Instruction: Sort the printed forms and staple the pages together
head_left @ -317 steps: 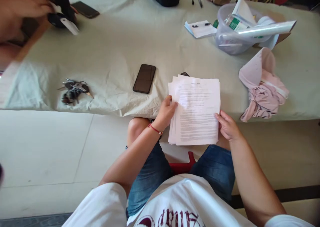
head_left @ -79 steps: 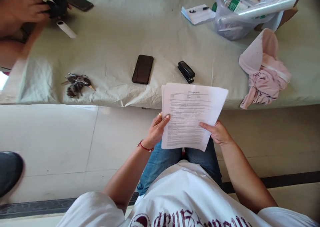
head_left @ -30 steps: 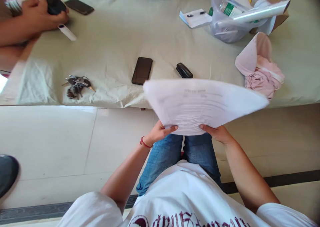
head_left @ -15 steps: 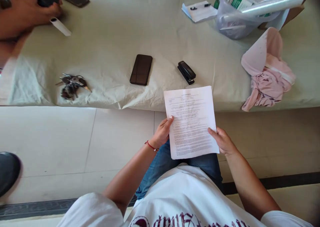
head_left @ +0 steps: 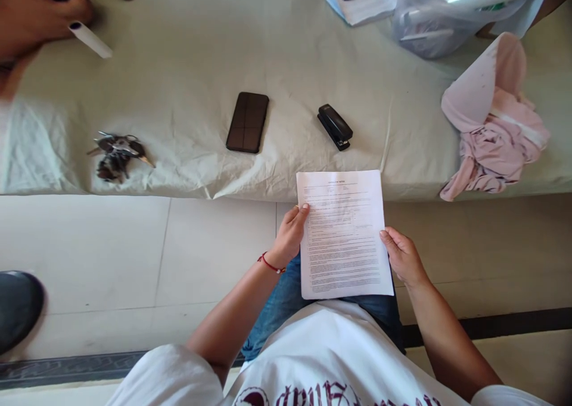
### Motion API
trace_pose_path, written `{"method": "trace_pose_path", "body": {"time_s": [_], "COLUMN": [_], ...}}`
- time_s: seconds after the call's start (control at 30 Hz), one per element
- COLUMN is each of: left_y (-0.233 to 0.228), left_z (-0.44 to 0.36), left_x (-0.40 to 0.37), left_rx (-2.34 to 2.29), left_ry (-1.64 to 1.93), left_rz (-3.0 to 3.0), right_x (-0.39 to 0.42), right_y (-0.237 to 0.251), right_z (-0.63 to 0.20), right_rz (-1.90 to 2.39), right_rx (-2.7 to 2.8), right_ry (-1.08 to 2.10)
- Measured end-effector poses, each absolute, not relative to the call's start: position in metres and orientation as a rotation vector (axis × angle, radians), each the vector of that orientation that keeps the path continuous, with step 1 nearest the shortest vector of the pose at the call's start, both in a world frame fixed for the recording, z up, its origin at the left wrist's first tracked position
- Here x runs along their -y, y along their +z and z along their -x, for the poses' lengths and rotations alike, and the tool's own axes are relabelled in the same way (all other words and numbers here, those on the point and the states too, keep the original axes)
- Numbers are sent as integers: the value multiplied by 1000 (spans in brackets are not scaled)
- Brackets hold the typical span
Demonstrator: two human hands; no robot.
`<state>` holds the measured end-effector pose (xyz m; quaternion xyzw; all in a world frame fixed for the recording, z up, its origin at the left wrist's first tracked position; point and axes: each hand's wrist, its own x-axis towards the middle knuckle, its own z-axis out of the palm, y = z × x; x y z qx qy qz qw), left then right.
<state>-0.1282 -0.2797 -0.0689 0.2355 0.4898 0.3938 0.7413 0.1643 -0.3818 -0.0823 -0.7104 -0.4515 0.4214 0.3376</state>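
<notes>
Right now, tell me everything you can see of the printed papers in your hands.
The printed papers are white sheets in portrait format, the top page filled with small dark text under a short centred heading, too small to read. They look flat and squared into one neat stack. The left hand grips the left edge, the right hand the right edge, holding them above the lap, just before the table edge.

You hold matt white printed paper (head_left: 343,233). Ahead, a wrinkled pale cloth table cover (head_left: 192,66), a glossy black phone (head_left: 247,121), a shiny plastic stapler (head_left: 335,126), metal keys (head_left: 117,155).
</notes>
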Motion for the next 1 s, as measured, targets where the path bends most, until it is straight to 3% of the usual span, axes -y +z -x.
{"method": "trace_pose_path", "body": {"time_s": [0.2, 0.27, 0.57, 1.0], "left_y": [-73, -76, -76, -78], "left_z": [111, 103, 90, 94], "left_x": [289, 291, 291, 293], "left_rx": [-921, -903, -953, -912], "left_ry": [772, 760, 745, 759], "left_rz": [-560, -596, -776, -805], "right_x": [344, 320, 251, 260], "right_y": [-40, -22, -10, -12], "right_z": [-172, -165, -116, -105], "right_rz": [1873, 1747, 1638, 1623], "right_rx": [1279, 1507, 2249, 2370], "right_ry": [226, 106, 331, 370]}}
